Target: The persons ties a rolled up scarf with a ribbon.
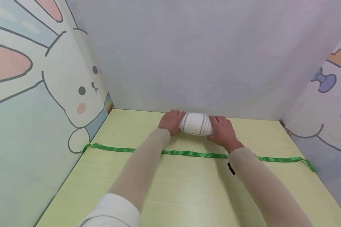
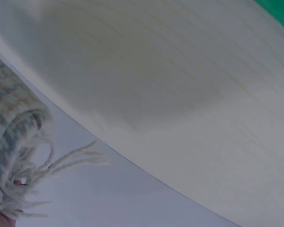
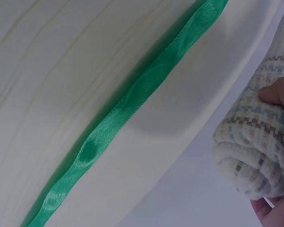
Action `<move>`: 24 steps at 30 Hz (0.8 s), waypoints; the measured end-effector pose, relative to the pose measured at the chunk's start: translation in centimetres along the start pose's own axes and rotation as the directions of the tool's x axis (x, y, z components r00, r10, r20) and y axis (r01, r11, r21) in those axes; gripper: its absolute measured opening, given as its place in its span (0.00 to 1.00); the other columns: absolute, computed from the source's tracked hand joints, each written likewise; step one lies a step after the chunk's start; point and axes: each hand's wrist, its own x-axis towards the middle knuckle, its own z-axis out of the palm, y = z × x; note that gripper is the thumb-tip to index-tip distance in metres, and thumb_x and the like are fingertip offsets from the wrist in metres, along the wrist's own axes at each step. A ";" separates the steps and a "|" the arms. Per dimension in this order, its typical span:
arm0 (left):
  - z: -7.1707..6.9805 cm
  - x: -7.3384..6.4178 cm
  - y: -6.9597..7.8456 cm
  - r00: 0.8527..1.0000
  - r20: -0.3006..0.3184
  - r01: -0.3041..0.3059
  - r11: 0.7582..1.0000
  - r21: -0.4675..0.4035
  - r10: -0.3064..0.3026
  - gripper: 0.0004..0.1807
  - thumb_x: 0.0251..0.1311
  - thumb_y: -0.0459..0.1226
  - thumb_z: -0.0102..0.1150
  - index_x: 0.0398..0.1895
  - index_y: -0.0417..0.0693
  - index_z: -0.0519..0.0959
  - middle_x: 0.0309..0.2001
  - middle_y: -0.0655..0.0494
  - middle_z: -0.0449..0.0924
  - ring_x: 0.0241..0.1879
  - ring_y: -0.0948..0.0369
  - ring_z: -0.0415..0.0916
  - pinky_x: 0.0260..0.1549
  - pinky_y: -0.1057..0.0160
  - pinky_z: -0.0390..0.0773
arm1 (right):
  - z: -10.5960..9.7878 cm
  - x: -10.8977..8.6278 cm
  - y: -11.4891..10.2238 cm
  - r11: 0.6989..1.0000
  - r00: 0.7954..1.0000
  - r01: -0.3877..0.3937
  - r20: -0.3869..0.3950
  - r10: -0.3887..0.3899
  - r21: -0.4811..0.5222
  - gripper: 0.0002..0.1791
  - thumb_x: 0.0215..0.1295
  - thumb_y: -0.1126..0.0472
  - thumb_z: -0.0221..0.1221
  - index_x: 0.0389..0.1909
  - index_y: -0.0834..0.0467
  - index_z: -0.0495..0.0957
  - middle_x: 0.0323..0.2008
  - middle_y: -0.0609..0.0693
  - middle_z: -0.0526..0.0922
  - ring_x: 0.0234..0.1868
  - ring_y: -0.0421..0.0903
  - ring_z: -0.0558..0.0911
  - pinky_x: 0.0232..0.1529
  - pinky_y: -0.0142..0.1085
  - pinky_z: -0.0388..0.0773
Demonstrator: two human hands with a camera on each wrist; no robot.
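Note:
A rolled-up white woven cloth with brown and bluish stripes is held at the far part of the table, near the back wall, beyond the green ribbon. My left hand grips its left end, where loose fringe hangs out of the roll in the left wrist view. Around the right end curls my right hand, its thumb on top of the roll in the right wrist view. There the coiled layers of the cloth show at the end.
A green ribbon runs across the pale wooden table under both forearms. Behind the table rises a plain light wall. Cartoon-printed panels flank it, with a rabbit on the left.

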 end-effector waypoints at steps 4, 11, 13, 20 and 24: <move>-0.5 -0.4 -0.4 1.000 -0.011 -0.019 1.000 0.009 0.019 0.43 0.51 0.46 0.76 0.71 0.52 0.67 0.58 0.52 0.75 0.57 0.54 0.73 0.59 0.56 0.74 | -0.1 -0.2 -0.3 1.000 1.000 0.005 -0.029 -0.005 0.000 0.51 0.50 0.53 0.78 0.71 0.60 0.62 0.62 0.63 0.72 0.63 0.64 0.67 0.65 0.62 0.65; -1.6 -1.0 -0.8 0.997 -0.047 -0.057 0.998 0.002 0.057 0.42 0.53 0.47 0.75 0.70 0.51 0.68 0.59 0.52 0.76 0.58 0.53 0.73 0.61 0.57 0.74 | -0.4 -0.7 -0.8 1.000 0.996 0.010 -0.084 -0.011 -0.011 0.50 0.48 0.52 0.78 0.70 0.59 0.64 0.61 0.61 0.72 0.62 0.63 0.68 0.63 0.62 0.66; -1.8 -1.1 -1.0 0.996 -0.059 -0.067 0.998 -0.006 0.066 0.41 0.53 0.46 0.75 0.70 0.51 0.68 0.59 0.51 0.76 0.58 0.53 0.73 0.61 0.57 0.74 | -0.7 -0.9 -1.0 1.000 0.994 0.016 -0.104 -0.016 -0.004 0.49 0.48 0.53 0.78 0.70 0.59 0.64 0.61 0.61 0.72 0.63 0.63 0.68 0.63 0.62 0.66; -2.2 -1.7 -1.5 0.992 -0.105 -0.077 0.996 -0.044 0.073 0.42 0.52 0.45 0.77 0.70 0.50 0.68 0.59 0.51 0.75 0.59 0.52 0.73 0.58 0.56 0.77 | -1.1 -1.7 -1.5 0.999 0.983 0.048 -0.178 -0.044 0.015 0.51 0.48 0.53 0.79 0.72 0.59 0.64 0.63 0.61 0.71 0.64 0.63 0.67 0.64 0.62 0.65; -2.4 -1.9 -1.5 0.989 -0.126 -0.084 0.994 -0.065 0.075 0.42 0.52 0.46 0.77 0.70 0.51 0.69 0.58 0.51 0.75 0.58 0.52 0.72 0.53 0.55 0.80 | -1.1 -2.2 -1.5 0.998 0.977 0.063 -0.206 -0.060 0.011 0.52 0.48 0.52 0.79 0.72 0.59 0.64 0.64 0.61 0.70 0.65 0.63 0.67 0.65 0.62 0.65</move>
